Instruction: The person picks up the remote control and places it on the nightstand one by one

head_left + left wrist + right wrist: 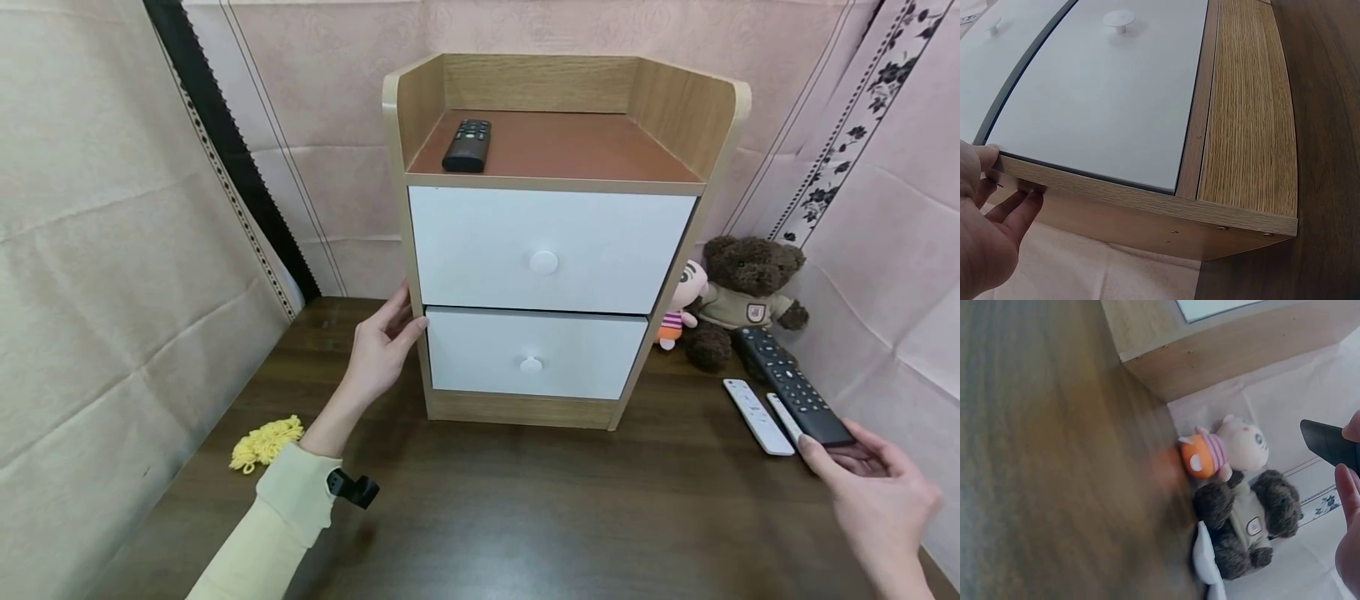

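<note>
My left hand touches the left side of a small wooden cabinet with two white drawers. In the left wrist view, the thumb lies on the cabinet's front edge and the fingers rest against its side panel. Both the upper drawer and the lower drawer are closed. At the far right, my right hand pinches the near end of a long black remote control between thumb and fingers. That remote is raised and tilted above two white remotes, the second partly hidden under it.
Another black remote lies on the cabinet's brown top shelf. A brown teddy bear and a small plush doll sit right of the cabinet. A yellow knitted item lies near my left forearm. Cloth walls border the dark wooden table.
</note>
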Tool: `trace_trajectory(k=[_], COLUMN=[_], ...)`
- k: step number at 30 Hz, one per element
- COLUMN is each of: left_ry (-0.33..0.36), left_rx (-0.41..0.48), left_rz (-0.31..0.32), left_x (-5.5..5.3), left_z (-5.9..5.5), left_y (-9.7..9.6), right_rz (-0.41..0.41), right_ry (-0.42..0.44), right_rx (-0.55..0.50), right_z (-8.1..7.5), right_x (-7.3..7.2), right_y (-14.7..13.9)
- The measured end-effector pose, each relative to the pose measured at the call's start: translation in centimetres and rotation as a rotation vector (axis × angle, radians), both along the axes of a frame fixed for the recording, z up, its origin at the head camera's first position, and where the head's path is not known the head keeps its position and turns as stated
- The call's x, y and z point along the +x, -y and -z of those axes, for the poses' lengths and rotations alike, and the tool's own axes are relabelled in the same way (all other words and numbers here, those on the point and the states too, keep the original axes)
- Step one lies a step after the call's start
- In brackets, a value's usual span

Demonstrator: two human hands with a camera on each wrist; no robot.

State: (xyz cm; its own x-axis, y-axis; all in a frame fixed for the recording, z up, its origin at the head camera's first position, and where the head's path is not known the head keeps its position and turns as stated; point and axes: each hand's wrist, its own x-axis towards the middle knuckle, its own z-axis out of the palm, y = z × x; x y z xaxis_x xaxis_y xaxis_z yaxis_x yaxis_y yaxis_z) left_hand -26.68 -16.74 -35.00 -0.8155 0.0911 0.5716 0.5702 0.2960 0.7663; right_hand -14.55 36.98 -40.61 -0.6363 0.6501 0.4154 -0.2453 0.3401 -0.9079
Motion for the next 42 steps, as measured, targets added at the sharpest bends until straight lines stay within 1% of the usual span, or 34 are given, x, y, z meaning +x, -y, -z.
trace_trajectory(k=[4, 5, 7, 9, 13, 15, 16, 19, 20, 22, 25, 31, 34, 37, 42], left_ry=[0.008, 0.010, 0.011, 0.013, 0.016, 0.019, 0.021, 0.026, 0.027, 0.028, 0.027, 0.023, 0.021, 0.023, 0.024], left_rx=[0.003, 0.002, 0.003, 0.003, 0.003, 0.005, 0.006, 0.008, 0.007, 0.006, 0.003, 0.003, 0.010, 0.009, 0.001], left_rz=[0.000, -0.001, -0.001, -0.003, -0.004, 0.000, 0.002, 0.007, 0.006, 0.006, 0.004, 0.004, 0.007, 0.013, 0.011], left_x=[0.0, 0.0, 0.0, 0.0, 0.0, -0.1, -0.1, -0.1, -0.1, -0.1, -0.1, -0.2, -0.2, -0.2, -0.2], left_z=[0.0, 0.0, 0.0, 0.1, 0.1, 0.1, 0.1, 0.1, 0.1, 0.1, 0.1, 0.3, 0.3, 0.2, 0.2], left_y=[0.0, 0.0, 0.0, 0.0, 0.0, -0.1, -0.1, -0.1, -0.2, -0.2, -0.2, -0.3, -0.3, -0.4, -0.4], right_rz=[0.026, 0.025, 0.007, -0.026, -0.082, -0.133, -0.171, -0.314, -0.350, -0.397, -0.416, -0.511, -0.539, -0.588, -0.648], right_ry=[-0.010, -0.022, -0.063, -0.126, -0.232, -0.296, -0.344, -0.501, -0.539, -0.592, -0.614, -0.689, -0.693, -0.697, -0.718], right_rx=[0.055, 0.051, 0.013, -0.022, -0.023, -0.044, -0.065, -0.163, -0.176, -0.191, -0.194, -0.264, -0.284, -0.321, -0.305], right_z=[-0.9, -1.1, -1.6, -1.9, -2.7, -3.0, -3.1, -3.5, -3.7, -4.0, -4.6, -5.6, -6.2, -6.7, -7.5], right_x=[0.2, 0.2, 0.3, 0.5, 0.6, 0.7, 0.7, 0.7, 0.7, 0.7, 0.8, 0.9, 1.2, 1.8, 2.4], right_y=[0.5, 0.6, 0.8, 1.0, 1.6, 1.9, 2.0, 2.5, 2.6, 2.9, 3.5, 4.3, 4.8, 5.4, 6.6])
